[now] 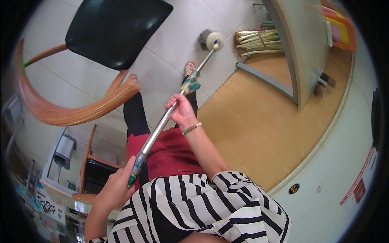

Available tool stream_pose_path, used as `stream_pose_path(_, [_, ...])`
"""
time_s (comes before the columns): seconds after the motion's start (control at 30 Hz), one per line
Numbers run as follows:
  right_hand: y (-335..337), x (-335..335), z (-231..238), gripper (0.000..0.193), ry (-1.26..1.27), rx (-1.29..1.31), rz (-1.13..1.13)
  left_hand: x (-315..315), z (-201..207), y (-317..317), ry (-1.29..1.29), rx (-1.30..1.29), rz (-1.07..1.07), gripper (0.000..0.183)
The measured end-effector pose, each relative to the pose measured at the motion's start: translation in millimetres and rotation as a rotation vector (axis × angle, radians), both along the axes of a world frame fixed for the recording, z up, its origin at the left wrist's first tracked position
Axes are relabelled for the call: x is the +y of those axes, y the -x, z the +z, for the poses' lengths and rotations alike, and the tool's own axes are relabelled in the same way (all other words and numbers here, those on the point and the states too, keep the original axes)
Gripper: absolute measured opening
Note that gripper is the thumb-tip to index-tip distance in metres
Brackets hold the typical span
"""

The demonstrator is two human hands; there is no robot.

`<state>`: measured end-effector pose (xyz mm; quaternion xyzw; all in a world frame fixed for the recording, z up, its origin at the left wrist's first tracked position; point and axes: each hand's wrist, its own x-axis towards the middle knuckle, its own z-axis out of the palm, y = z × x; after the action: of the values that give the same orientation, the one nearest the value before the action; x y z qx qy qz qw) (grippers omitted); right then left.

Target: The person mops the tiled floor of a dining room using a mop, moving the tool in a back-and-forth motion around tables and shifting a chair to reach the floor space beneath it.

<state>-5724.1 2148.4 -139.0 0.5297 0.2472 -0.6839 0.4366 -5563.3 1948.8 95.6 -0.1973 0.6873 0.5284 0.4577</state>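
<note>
Evidently, both grips are clamped on the mop (pixel 154 137): the left hand (pixel 117 185) round its green-tipped end, the right hand (pixel 181 110) round the metal shaft (pixel 165 120) farther along. Its grey head (pixel 205 39) seems, slightly blurred, to rest on the tiled floor (pixel 162 40) near tied green onions (pixel 263 43).

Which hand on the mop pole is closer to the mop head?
The right hand, with the beaded bracelet at its wrist. The left hand holds the mop pole near its green end, farther from the mop head.
</note>
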Motion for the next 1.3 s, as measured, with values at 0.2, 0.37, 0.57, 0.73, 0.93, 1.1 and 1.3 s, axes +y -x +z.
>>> stream_pose_path(0.2, [168.3, 70.9, -42.7, 0.012, -0.021, 0.27, 0.09, 93.1, -69.4, 125.4, -0.005, 0.175, 0.186, 0.077])
stream_pose_path(0.37, [337.2, 132.9, -113.2, 0.006, -0.241, 0.409, -0.022, 150.3, -161.9, 277.9, -0.218, 0.287, 0.364, 0.074])
stream_pose_path(0.57, [430.6, 150.5, -153.1, 0.009, -0.463, 0.723, 0.326, 196.2, -285.8, 431.3, -0.313, 0.281, 0.35, 0.052])
stream_pose_path(0.73, [437.1, 159.5, -192.7, 0.017, -0.957, 0.721, 0.97, 254.6, -334.4, 398.3, -0.017, 0.378, 0.389, 0.059])
stream_pose_path(0.93, [366.4, 133.3, -213.2, 0.014, -0.782, 0.655, 0.911, 173.3, -274.2, 287.1, 0.02, 0.036, 0.363, 0.063])
stream_pose_path(1.1, [288.6, 46.8, -177.6, 0.024, -0.486, 0.537, 0.421, 108.7, -226.7, 235.9, 0.354, 0.084, 0.415, 0.064])
stream_pose_path(1.3, [360.1, 56.3, -224.5, 0.008, -0.553, 0.616, 0.205, 87.9, -274.7, 290.6, 0.208, 0.396, 0.371, 0.056])
